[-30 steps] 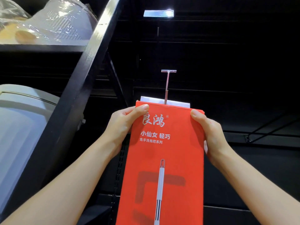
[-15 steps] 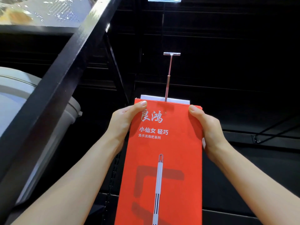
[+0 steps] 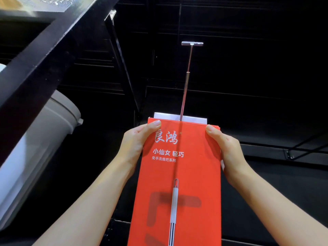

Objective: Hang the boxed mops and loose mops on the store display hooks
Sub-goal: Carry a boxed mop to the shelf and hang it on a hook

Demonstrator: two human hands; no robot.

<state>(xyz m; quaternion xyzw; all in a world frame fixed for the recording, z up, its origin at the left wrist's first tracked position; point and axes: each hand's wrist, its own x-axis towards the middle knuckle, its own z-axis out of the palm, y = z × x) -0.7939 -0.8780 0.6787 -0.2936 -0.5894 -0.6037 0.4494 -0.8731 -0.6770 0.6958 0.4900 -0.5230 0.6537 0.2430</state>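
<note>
A tall red mop box (image 3: pixel 186 167) with white lettering and a printed mop picture hangs upright in front of me. My left hand (image 3: pixel 136 146) grips its upper left edge and my right hand (image 3: pixel 229 150) grips its upper right edge. A thin metal display hook (image 3: pixel 187 80) runs from the dark back panel down to the box's top middle, where a white flap (image 3: pixel 193 118) sticks up behind the red front. The hook's tip is hidden behind the box top.
A thick black shelf beam (image 3: pixel 40 57) slants across the upper left. Under it sits a large grey-white bucket (image 3: pixel 35 144). Another black wire hook (image 3: pixel 305 148) juts from the dark panel at right.
The view has tilted down, so the hook looks longer above the box. Both hands keep the same grip on the box top, which stays at the hook.
</note>
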